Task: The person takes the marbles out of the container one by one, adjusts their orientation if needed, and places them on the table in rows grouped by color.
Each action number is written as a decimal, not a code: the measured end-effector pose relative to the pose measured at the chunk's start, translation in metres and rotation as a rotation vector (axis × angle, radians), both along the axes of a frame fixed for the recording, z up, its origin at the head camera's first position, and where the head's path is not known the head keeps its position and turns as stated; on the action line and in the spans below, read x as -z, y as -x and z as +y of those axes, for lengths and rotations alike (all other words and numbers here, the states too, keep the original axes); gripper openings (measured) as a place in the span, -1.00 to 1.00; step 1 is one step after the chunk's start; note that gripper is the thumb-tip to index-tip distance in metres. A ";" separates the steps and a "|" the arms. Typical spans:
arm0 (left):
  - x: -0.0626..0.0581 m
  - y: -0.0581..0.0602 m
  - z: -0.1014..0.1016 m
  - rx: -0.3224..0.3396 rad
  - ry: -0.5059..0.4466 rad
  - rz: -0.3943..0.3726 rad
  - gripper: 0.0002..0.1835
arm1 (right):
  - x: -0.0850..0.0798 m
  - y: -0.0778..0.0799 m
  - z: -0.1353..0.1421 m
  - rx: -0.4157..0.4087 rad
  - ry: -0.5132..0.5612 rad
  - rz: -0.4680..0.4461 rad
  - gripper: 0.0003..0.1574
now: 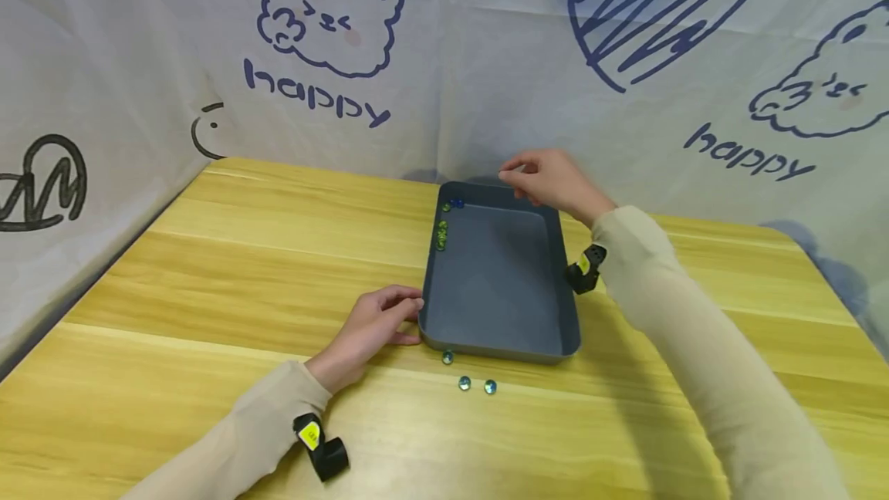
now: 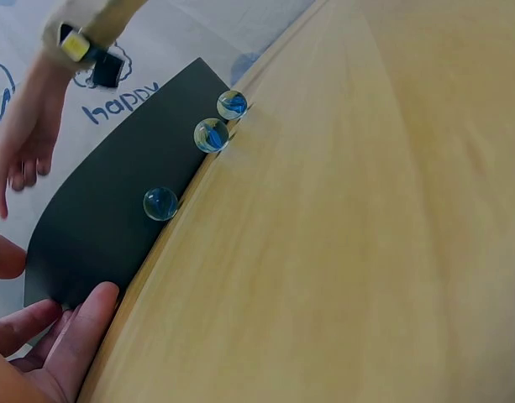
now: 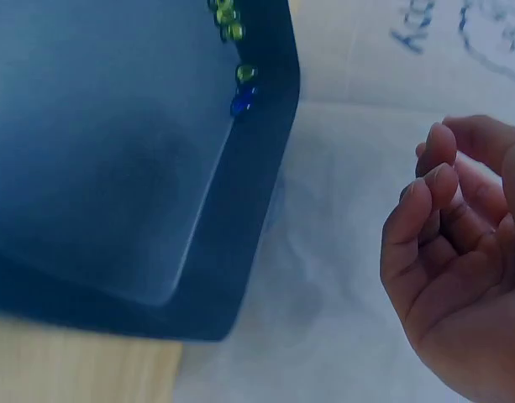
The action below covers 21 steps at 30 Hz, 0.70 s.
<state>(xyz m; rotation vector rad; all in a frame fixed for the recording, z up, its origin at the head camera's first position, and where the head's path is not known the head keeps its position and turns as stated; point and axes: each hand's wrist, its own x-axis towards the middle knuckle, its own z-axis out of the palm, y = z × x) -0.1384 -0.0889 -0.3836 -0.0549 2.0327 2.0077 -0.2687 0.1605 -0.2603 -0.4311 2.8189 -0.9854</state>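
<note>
A dark grey rectangular tray (image 1: 496, 284) lies on the table. Its near-left corner is touched by my left hand (image 1: 368, 330), fingers fairly straight against the outer wall. Above the tray's far edge is my right hand (image 1: 552, 180), fingers loosely curled; nothing shows between them in the right wrist view. Several green marbles (image 1: 441, 236) line the inside of the tray's left wall. Blue marbles (image 3: 242, 101) sit by the far-left corner beside a green one. On the table in front of the tray are three clear marbles with blue swirls, one a marble (image 2: 160, 204) close to the tray wall.
The wood-grain table (image 1: 229, 276) extends around the tray. Behind it hangs a white cloth (image 1: 479, 60) with drawn bears, a heart and lettering, close to the tray's far edge. Each sleeve carries a black wrist camera (image 1: 321, 446).
</note>
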 end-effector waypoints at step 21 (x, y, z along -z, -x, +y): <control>0.000 0.000 -0.003 0.000 -0.022 0.008 -0.66 | 0.081 0.043 -0.056 0.364 0.202 -0.125 -0.67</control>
